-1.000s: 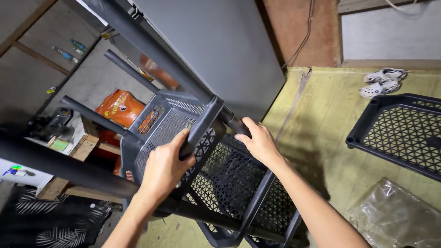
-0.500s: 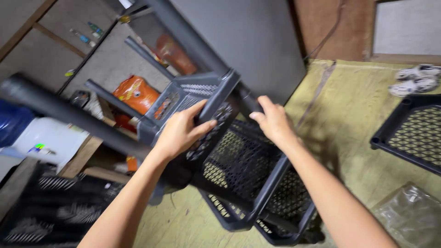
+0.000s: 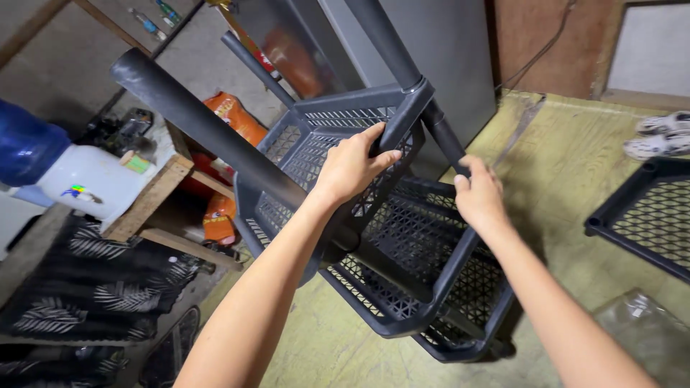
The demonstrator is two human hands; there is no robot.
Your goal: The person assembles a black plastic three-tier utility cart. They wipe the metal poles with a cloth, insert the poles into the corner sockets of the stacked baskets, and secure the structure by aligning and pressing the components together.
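Yellowish patterned floor covering, a grey cabinet, wooden shelving and a brown wall panel.

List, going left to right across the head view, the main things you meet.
Blue and white container → orange bag → left hand → right hand → separate black mesh shelf.

Orange snack bags — beside the wooden bench.
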